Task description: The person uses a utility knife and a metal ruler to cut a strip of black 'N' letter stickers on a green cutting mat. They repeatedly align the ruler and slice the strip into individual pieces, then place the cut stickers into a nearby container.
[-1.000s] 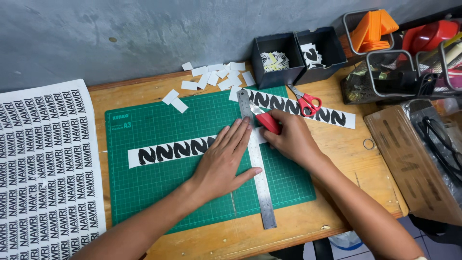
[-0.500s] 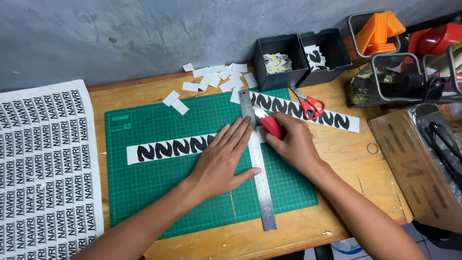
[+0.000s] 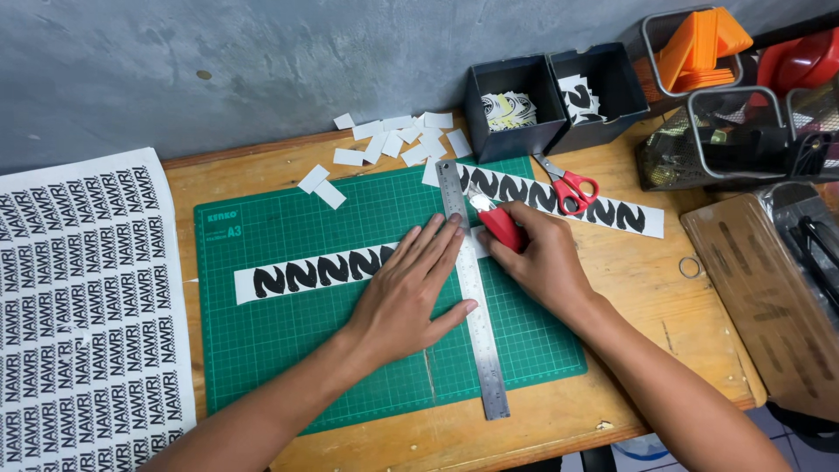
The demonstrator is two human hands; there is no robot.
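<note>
Left hand (image 3: pixel 411 293) flat, pinning steel ruler (image 3: pixel 472 288) — right hand (image 3: pixel 542 258) grips red craft knife (image 3: pixel 500 225) beside it; ruler slipping risks a crooked cut

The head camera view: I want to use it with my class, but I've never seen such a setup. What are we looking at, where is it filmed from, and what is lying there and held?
There is no machine: a person works with bare hands, filmed by a camera on their head looking down. A green cutting mat lies on a wooden table. The left hand presses flat on a metal ruler laid across a white strip with black shapes. The right hand holds a red cutter against the ruler's edge. Nearby lie red scissors, small white paper pieces and a printed sheet.
</note>
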